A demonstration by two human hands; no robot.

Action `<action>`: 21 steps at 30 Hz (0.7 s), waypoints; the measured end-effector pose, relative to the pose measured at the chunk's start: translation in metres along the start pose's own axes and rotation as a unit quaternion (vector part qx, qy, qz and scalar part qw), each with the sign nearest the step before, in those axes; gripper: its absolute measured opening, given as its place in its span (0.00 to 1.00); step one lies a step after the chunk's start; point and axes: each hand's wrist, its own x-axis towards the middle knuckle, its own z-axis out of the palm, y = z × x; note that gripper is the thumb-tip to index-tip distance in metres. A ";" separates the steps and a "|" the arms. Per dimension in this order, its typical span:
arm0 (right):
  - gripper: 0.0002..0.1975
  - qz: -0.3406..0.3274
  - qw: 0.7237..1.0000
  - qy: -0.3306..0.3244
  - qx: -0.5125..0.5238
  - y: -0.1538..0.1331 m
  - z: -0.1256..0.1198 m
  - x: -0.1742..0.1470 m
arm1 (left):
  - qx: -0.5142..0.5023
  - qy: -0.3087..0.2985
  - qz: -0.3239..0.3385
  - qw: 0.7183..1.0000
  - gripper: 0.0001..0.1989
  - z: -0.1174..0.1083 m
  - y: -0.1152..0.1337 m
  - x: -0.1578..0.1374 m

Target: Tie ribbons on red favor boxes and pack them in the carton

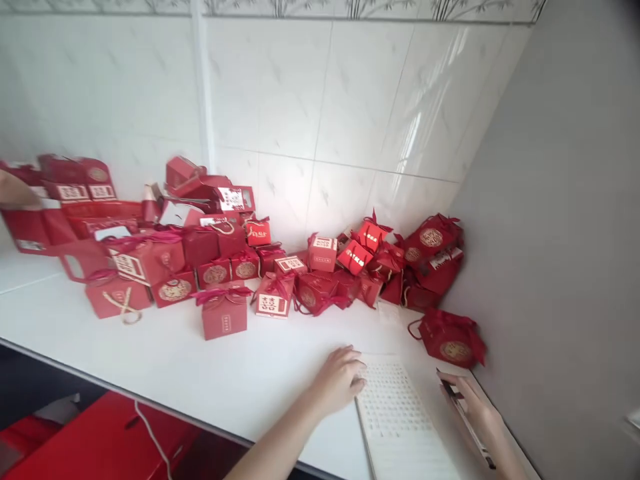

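My left hand (343, 380) rests at the upper left edge of an open notebook (400, 407), its fingers loosely bent and slightly apart, holding nothing. Rows of small handwritten characters fill the upper part of the page; the lower part is blank. To the right of the page, close to the grey wall, my right hand (475, 407) is closed around a long, slim dark-and-white object (463, 413). The fingers partly cover this object, and blur hides its exact kind. Just beyond the right hand lies a red gift box (450, 339) with a ribbon and a round gold emblem.
Many red gift boxes (225, 317) with ribbons and gold prints crowd the white table (280, 373) along the tiled wall. Another person's hand (17, 190) shows at the far left edge. A grey wall (565, 267) bounds the right. Below the table stands a red box (100, 440) beside a white cable (153, 433).
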 end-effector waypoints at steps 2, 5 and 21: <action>0.19 -0.118 0.992 0.002 -0.032 0.011 0.000 0.017 | -0.016 0.012 -0.024 1.000 0.16 -0.003 -0.001 -0.009; 0.17 -0.181 0.982 0.024 -0.037 -0.010 0.003 0.040 | -0.035 0.020 -0.043 0.998 0.18 -0.011 -0.002 -0.030; 0.51 -0.325 0.835 -0.399 0.193 -0.347 0.165 0.143 | -0.181 0.411 -0.270 0.852 0.11 -0.100 -0.076 -0.141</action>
